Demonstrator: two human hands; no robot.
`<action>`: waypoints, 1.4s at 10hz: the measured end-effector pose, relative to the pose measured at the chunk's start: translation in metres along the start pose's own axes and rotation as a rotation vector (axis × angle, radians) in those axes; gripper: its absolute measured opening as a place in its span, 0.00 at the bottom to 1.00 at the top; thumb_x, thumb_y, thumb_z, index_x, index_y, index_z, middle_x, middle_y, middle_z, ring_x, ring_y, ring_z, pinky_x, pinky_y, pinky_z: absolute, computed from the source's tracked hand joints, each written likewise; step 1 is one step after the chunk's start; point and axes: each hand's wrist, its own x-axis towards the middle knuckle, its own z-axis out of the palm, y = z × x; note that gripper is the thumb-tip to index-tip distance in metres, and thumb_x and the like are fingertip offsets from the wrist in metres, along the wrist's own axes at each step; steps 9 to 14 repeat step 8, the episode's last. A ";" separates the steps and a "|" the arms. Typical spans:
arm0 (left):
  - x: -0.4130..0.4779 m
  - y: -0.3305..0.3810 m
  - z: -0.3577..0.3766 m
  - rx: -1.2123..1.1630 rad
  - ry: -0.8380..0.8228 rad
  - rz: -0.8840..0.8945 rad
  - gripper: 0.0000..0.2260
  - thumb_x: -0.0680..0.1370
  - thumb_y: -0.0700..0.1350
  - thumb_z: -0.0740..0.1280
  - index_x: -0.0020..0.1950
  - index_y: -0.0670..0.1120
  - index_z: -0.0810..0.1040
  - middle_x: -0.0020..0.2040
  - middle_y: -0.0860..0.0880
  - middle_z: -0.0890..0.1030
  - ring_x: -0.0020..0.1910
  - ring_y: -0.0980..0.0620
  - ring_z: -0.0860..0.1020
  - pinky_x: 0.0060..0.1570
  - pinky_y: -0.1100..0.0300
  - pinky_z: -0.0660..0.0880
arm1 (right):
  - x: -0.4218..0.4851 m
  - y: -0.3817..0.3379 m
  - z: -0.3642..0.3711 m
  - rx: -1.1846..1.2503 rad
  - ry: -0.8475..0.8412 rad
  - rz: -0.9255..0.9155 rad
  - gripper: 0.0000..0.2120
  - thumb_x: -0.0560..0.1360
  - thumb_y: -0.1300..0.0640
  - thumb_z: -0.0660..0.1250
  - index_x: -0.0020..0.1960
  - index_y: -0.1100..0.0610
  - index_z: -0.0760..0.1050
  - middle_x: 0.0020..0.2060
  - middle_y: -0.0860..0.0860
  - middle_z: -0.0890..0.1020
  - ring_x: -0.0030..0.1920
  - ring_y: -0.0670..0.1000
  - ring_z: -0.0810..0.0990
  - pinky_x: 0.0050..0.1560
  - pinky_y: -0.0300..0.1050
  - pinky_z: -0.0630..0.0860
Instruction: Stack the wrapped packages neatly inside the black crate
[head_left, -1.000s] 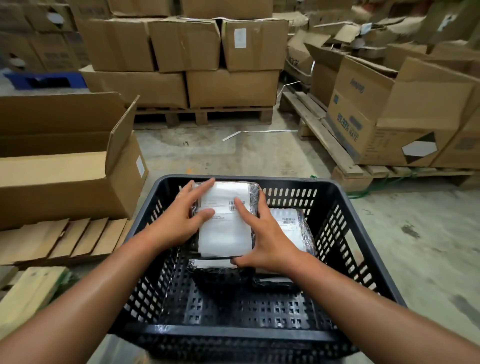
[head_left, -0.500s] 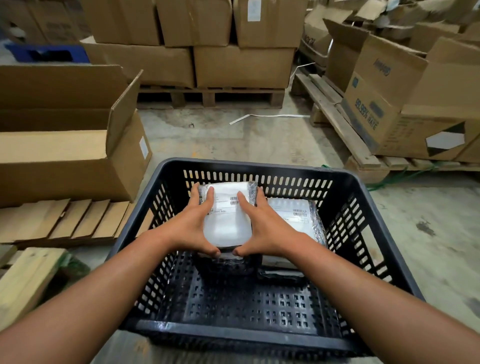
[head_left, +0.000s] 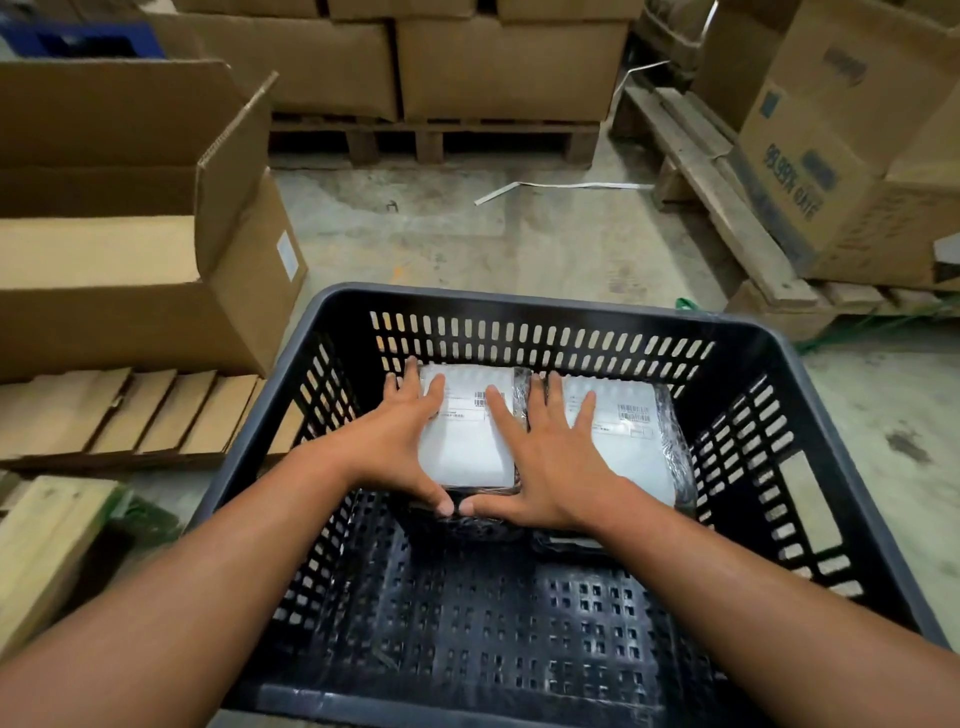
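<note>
Two hands (head_left: 467, 447) in black crate (head_left: 545, 306); concrete floor (head_left: 467, 244), cardboard boxes (head_left: 509, 62).

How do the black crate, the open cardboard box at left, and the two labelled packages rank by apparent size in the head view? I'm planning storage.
1. black crate, though it is the nearest.
2. open cardboard box, cut off at the frame's edge.
3. left package and right package: alike, both partly hidden by hands.

Light: dim, warm, even indoor.
Glare: soft sheen on the forearms, lower frame.
Blur: slight smear at the left.
Distortion: wide-angle bending at the frame edges.
</note>
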 end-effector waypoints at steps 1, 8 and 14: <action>0.004 -0.002 0.002 0.020 0.013 0.025 0.73 0.53 0.69 0.79 0.80 0.47 0.33 0.77 0.46 0.26 0.77 0.45 0.32 0.78 0.46 0.43 | 0.003 0.002 0.007 0.038 0.067 0.011 0.69 0.58 0.12 0.47 0.83 0.55 0.34 0.80 0.70 0.40 0.80 0.68 0.33 0.74 0.76 0.38; -0.008 0.002 -0.016 -0.075 -0.073 -0.034 0.72 0.51 0.65 0.82 0.82 0.49 0.40 0.80 0.47 0.33 0.80 0.47 0.45 0.78 0.54 0.47 | -0.005 0.011 -0.021 0.297 -0.044 -0.007 0.57 0.69 0.19 0.55 0.84 0.53 0.43 0.82 0.61 0.43 0.82 0.59 0.38 0.78 0.65 0.37; -0.008 0.002 -0.016 -0.075 -0.073 -0.034 0.72 0.51 0.65 0.82 0.82 0.49 0.40 0.80 0.47 0.33 0.80 0.47 0.45 0.78 0.54 0.47 | -0.005 0.011 -0.021 0.297 -0.044 -0.007 0.57 0.69 0.19 0.55 0.84 0.53 0.43 0.82 0.61 0.43 0.82 0.59 0.38 0.78 0.65 0.37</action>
